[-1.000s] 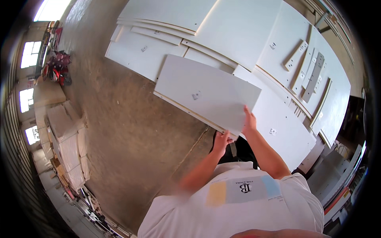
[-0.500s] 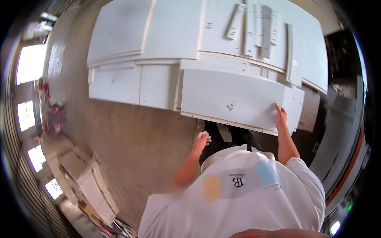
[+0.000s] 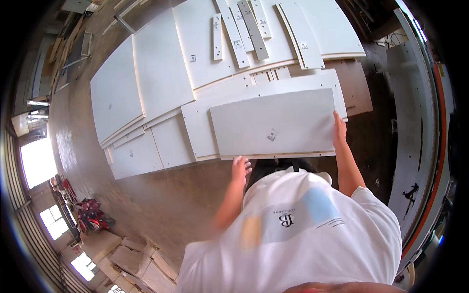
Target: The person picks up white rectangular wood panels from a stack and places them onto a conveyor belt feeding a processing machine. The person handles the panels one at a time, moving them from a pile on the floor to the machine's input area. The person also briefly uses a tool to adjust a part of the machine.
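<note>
A white rectangular panel (image 3: pixel 273 119) with a small label lies on top of a larger white board (image 3: pixel 312 80) just in front of me. My right hand (image 3: pixel 339 131) is closed on the panel's right end, with some of its fingers hidden. By the panel's front edge, near its left part, is my left hand (image 3: pixel 240 169). Its fingers are apart and nothing is in them; whether the fingertips touch the edge I cannot tell.
Wide white boards (image 3: pixel 161 63) are stacked farther off, with several narrow strips (image 3: pixel 253 34) on top. A brown board (image 3: pixel 349 83) sticks out at the right. Beyond it runs a long grey machine bed (image 3: pixel 410 136). Wrapped stacks (image 3: pixel 141 263) stand lower left.
The view has turned, and the boards now sit differently in it. The panel has shifted back from the lower board's right end. My left hand has come up to its front edge.
</note>
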`<state>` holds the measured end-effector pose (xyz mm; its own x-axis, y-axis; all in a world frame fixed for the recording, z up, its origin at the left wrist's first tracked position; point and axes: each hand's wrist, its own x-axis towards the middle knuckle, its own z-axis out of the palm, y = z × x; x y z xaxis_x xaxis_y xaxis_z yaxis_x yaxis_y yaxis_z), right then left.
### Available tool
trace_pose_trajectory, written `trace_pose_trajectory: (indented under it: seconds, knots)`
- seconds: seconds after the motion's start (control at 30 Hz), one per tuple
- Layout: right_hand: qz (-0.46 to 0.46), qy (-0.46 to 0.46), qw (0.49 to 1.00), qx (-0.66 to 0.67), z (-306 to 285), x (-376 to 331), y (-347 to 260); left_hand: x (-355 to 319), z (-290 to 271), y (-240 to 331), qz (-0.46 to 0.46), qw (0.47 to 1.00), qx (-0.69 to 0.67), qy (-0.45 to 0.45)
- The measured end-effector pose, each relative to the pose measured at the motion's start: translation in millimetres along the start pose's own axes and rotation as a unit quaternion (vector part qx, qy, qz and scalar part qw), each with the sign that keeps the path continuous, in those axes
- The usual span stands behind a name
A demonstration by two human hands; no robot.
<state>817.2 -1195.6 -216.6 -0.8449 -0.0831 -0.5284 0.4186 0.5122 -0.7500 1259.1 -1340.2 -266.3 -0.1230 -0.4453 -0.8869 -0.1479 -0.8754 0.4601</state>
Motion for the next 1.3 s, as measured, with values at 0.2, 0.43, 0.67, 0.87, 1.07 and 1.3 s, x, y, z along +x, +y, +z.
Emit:
trace_pose_trajectory:
  seconds: [0.2, 0.43, 0.67, 0.87, 1.07, 1.3]
  knots:
    - [-0.031, -0.032, 0.998, 0.034, -17.8, -58.4, -30.7, 9.0, 11.7, 3.9, -0.11, 0.974, -0.175, 0.091]
    - [-0.14, 0.036, 0.979, 0.146, -58.2, -94.8, -44.0, -5.0, 56.3, 32.7, -0.117, 0.942, -0.314, -0.009]
    - [-0.273, -0.132, 0.793, 0.529, -170.6, -25.1, -2.2, -54.2, 179.0, 111.0, -0.018, 0.939, -0.301, -0.166]
    - [-0.097, -0.067, 0.869, 0.481, -262.9, 16.0, -3.8, -71.9, 314.0, 97.4, 0.045, 0.945, -0.173, -0.275]
    - [0.162, -0.247, 0.784, 0.545, -416.1, 65.3, 29.6, -103.4, 444.1, 23.8, 0.051, 0.953, -0.089, -0.286]
    - [0.124, -0.214, 0.829, 0.501, -551.7, 151.7, -8.0, -125.9, 569.1, -37.7, 0.057, 0.964, -0.063, -0.253]
